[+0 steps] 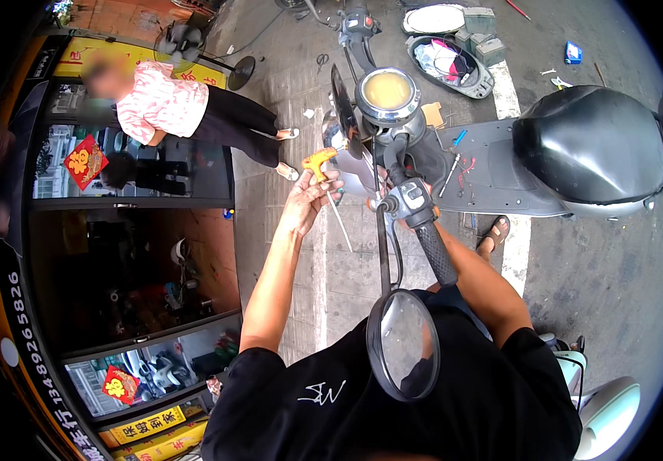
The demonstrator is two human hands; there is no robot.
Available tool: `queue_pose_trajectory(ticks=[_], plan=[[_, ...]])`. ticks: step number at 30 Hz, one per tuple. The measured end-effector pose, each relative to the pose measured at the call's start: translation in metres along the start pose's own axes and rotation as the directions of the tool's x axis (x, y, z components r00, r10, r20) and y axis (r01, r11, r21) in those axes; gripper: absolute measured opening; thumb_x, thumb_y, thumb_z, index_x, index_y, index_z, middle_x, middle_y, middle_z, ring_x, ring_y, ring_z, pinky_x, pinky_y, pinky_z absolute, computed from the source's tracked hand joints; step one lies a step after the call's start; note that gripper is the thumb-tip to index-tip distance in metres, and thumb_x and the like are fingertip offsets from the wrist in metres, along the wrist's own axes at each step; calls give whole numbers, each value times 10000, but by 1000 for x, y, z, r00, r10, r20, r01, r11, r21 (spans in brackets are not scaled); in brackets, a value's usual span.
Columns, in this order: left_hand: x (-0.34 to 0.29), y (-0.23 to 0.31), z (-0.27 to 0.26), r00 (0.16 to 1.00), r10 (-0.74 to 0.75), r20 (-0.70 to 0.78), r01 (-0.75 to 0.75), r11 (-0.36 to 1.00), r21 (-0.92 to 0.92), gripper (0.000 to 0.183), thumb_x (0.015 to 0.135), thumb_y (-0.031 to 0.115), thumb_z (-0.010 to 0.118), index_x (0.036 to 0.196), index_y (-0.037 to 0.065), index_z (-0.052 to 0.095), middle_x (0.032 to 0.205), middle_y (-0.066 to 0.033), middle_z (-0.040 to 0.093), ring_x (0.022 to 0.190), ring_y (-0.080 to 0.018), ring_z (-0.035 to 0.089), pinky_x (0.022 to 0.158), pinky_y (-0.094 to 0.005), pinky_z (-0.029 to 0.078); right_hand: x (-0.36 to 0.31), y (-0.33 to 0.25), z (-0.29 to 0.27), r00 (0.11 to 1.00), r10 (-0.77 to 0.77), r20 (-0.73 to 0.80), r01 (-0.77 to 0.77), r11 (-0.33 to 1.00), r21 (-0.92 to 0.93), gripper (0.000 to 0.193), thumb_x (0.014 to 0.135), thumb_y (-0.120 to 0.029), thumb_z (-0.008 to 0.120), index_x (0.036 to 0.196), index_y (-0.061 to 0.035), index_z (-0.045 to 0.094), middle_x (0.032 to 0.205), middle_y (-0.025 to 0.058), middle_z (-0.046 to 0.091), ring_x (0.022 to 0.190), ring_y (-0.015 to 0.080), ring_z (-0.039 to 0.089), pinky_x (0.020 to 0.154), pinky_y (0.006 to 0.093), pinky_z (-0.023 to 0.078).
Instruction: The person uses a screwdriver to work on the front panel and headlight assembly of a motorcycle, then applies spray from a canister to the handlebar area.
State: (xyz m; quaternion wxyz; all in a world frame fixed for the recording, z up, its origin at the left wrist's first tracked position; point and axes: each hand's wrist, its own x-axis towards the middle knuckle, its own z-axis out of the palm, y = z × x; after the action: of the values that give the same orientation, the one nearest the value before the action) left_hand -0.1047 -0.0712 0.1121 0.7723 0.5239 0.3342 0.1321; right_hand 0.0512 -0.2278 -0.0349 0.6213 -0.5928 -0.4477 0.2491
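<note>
My left hand (306, 202) is closed around a yellow T-handle screwdriver (317, 160), left of the scooter's front end. Its thin shaft slants down below my fingers. My right forearm (473, 269) reaches in under the handlebar grip (435, 253). The switch housing (410, 200) and front end hide my right hand, so its fingers do not show. Ahead of it sits the round speedometer (388, 94) with its yellowish dial. A round mirror (403, 346) on a long stalk stands close in front of my chest.
Loose tools, including a blue-handled screwdriver (460, 138), lie on the scooter's footboard (492, 180). Right of it is the black seat (596, 146). An open storage bin (479, 83) lies on the ground beyond. A person (166, 100) stands left by the shopfront, near a fan (181, 42).
</note>
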Motion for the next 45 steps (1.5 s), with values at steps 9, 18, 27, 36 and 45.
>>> queue_pose_trajectory(ticks=[9,18,27,36,45], plan=[[13,2,-29,936,352,-18,-57,202,978,304,822,96,685,1105,32,596,838,-38,534,692,-115,520,611,-271,438,-13,-4,-5,999,15,35,-14,1000,-23,228,880,-208,562,1031,-43,604,836,34,536,727,187,504,655,337,416],[17,20,-7,943,-332,30,328,910,-253,737,873,672,387,1386,150,299,1146,-223,600,975,-268,636,719,-371,547,-13,-4,-3,999,14,36,-13,1000,-21,223,885,-206,558,1026,-40,605,818,30,533,709,183,501,642,334,414],[38,-14,-15,943,319,-98,-310,945,101,285,916,281,466,1075,46,499,1126,-187,585,1037,-320,606,843,-406,515,-9,-6,-8,999,13,36,-12,999,-43,218,891,-203,553,1021,-37,606,800,26,530,692,179,498,629,331,413],[50,18,4,971,123,-206,-59,955,291,255,960,193,448,1154,32,488,991,-105,613,754,-168,637,603,-274,537,-6,0,-14,999,20,42,-18,999,-50,214,897,-201,548,1016,-33,607,783,23,527,674,175,494,616,328,412],[47,15,19,915,311,-256,-154,858,489,565,958,165,460,1447,96,186,1086,-162,614,916,-233,640,657,-322,550,-10,-1,-3,999,15,43,-18,998,54,210,902,-198,543,1010,-30,608,765,19,524,657,171,491,602,324,410]])
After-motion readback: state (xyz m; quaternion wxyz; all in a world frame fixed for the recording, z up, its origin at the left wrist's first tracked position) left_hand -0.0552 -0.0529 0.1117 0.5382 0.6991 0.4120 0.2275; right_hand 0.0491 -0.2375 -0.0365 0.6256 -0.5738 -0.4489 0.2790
